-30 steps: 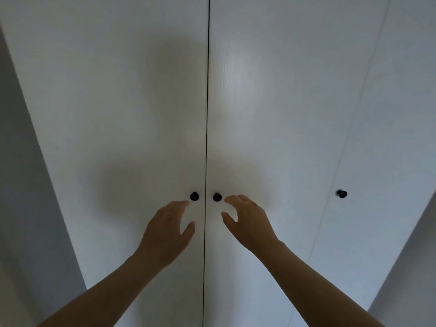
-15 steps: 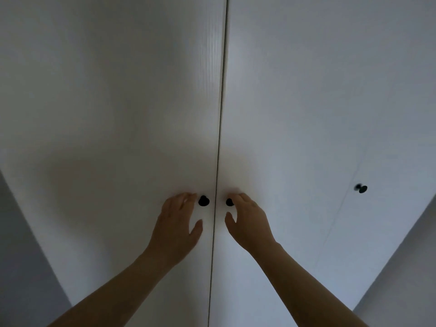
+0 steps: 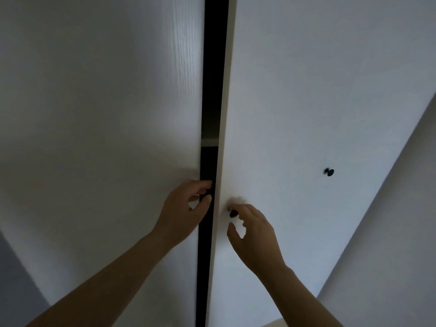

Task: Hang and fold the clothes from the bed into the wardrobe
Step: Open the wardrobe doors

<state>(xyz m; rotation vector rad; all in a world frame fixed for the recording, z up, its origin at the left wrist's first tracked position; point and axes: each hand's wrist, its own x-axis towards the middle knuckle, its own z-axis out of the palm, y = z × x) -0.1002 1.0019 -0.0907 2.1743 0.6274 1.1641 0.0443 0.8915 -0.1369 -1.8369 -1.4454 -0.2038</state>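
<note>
two bare hands, nearest: left hand (image 3: 186, 208) pinches the inner edge of the left door (image 3: 94, 114), thumb and fingers curled round it; right hand (image 3: 254, 234) curls its fingertips on one black knob (image 3: 233, 214) of the right door (image 3: 306, 90), thumb apart below. the wardrobe (image 3: 141, 55) stands directly ahead, its two white doors ajar, one dark gap (image 3: 213, 67) between them showing one pale shelf edge (image 3: 209, 139). farther right, a second black knob (image 3: 329, 172), untouched.

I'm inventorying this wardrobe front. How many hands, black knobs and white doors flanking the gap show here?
Hands: 2 (left hand, right hand)
Black knobs showing: 2 (near knob, far knob); any under the left hand is hidden
White doors flanking the gap: 2 (left door, right door)
Total: 6
</note>
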